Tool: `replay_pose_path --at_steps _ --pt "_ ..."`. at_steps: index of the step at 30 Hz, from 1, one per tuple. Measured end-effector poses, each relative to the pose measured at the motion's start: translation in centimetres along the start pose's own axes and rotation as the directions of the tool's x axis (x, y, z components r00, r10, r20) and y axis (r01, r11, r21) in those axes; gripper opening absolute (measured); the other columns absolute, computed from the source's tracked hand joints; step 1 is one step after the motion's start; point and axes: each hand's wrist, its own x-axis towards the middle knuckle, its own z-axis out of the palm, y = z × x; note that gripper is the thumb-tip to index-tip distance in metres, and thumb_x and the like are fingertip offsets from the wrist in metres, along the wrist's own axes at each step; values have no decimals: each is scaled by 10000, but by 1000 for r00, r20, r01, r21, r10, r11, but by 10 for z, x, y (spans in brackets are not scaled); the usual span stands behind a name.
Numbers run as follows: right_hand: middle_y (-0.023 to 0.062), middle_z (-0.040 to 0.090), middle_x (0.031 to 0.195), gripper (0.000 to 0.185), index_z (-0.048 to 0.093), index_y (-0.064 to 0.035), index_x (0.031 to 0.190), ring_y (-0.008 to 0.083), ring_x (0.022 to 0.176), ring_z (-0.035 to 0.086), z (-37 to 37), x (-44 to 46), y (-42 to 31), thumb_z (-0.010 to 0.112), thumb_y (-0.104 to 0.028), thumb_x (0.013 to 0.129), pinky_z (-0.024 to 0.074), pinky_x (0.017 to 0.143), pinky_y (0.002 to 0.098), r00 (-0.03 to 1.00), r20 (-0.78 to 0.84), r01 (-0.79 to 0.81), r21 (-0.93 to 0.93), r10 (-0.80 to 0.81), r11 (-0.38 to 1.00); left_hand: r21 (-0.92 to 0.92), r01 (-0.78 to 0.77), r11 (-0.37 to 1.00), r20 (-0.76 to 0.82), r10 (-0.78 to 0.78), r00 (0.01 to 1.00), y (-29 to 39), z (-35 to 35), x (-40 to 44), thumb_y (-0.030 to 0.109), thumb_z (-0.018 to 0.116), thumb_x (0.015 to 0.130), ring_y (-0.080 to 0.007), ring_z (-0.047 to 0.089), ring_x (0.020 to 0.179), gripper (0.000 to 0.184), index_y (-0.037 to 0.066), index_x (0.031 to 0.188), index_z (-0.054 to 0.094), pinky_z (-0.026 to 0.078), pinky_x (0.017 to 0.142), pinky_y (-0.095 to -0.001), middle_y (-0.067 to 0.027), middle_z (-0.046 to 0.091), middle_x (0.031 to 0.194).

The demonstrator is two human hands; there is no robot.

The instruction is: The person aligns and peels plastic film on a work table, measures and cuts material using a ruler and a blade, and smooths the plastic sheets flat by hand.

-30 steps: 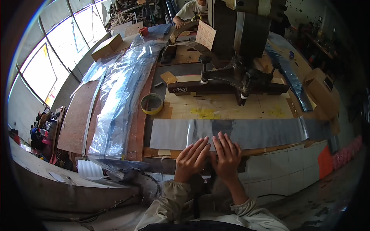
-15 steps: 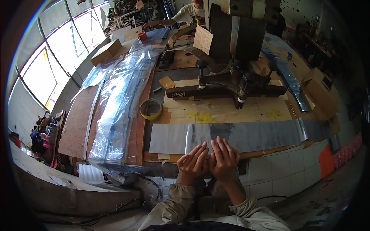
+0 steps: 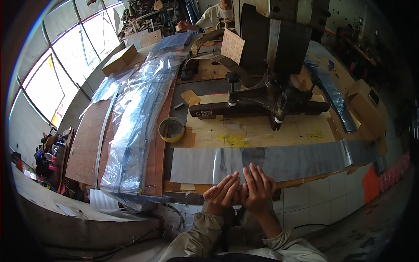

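Observation:
My left hand (image 3: 221, 192) and my right hand (image 3: 259, 188) are raised side by side near the front edge of the bench, palms up and slightly cupped. Fingers on both are stretched out, with nothing visible in either. Just beyond the fingertips, a long grey metal sheet (image 3: 288, 161) lies across the front of the bench. Behind it is a pale board (image 3: 262, 127) with yellow marks. A dark pressing bar (image 3: 301, 109) on a cast machine frame stands over that board.
A yellow tape roll (image 3: 171, 129) sits left of the board. Clear plastic film (image 3: 139, 118) covers blue-tinted strips farther left. A cardboard box (image 3: 120, 60) is at the back left, another box (image 3: 365, 102) at the right. Across the bench is another person (image 3: 216, 17).
My view has shifted slightly, and my hands keep nearly the same pose. At the back, the other person's hand has lifted; the red roll near it no longer shows on the bench.

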Motion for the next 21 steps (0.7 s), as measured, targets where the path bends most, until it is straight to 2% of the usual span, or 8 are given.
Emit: replay_pose_path --at_steps 3,12,15,18,21 --pt "22 655 1272 401 684 -171 1206 169 1174 589 0 0 1 372 -321 1002 325 989 388 1000 6 2 -3 -2 1000 -5 -12 1000 -11 12 1000 -1 1 -1 248 447 959 -21 660 1038 296 212 991 739 234 1101 -249 86 729 1096" --pt "24 665 1255 413 692 -168 1189 169 1151 600 1 -1 1 357 -316 999 321 987 385 1000 -3 14 -45 -14 999 -20 -11 1000 95 13 995 -1 -6 -3 240 447 966 -36 644 1085 298 203 1046 732 212 1144 -271 79 712 1149" --pt "77 660 1256 402 692 -104 1181 223 1168 590 1 -1 2 393 -259 961 335 976 406 999 5 39 -16 -39 999 -27 4 1000 106 -1 994 -1 -7 -5 254 426 976 -37 645 1086 319 201 1048 732 213 1143 -269 80 711 1151" --pt "77 661 1255 401 693 -104 1179 222 1166 590 1 0 2 395 -256 957 335 974 402 999 2 37 -11 -37 999 -24 13 1000 88 -11 996 0 -6 -5 263 414 979 -36 647 1083 332 204 1047 734 215 1140 -265 80 714 1143" --pt "24 671 1245 414 695 -172 1184 162 1139 607 1 1 1 353 -317 1000 321 984 378 1000 -8 15 -41 -16 999 -10 -1 1000 77 2 997 0 -5 -3 266 417 976 -31 648 1079 330 210 1043 736 216 1139 -260 83 717 1132"
